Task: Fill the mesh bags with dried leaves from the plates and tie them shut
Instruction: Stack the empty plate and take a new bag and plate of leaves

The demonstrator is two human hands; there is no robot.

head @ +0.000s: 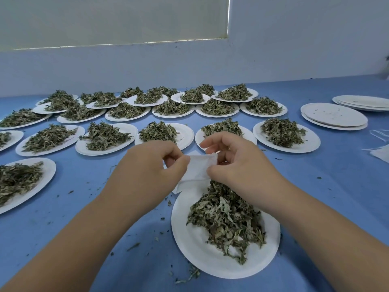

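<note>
- A white mesh bag (199, 168) is held at the centre of the frame, just above the far rim of the near plate (195, 247).
- The bag's left edge is pinched by the left hand (151, 165) between thumb and curled fingers.
- Its right edge is pinched by the right hand (235, 163), fingers curled over the top.
- A heap of dried leaves (227, 218) is seen on the near plate, lower centre.
- Many leaf-filled plates (168, 131) are spread across the blue table (63, 228) in the middle of the frame.
- Empty plates (334, 115) are stacked at the upper right.
- More white bags (381, 152) are seen at the right edge.
</note>
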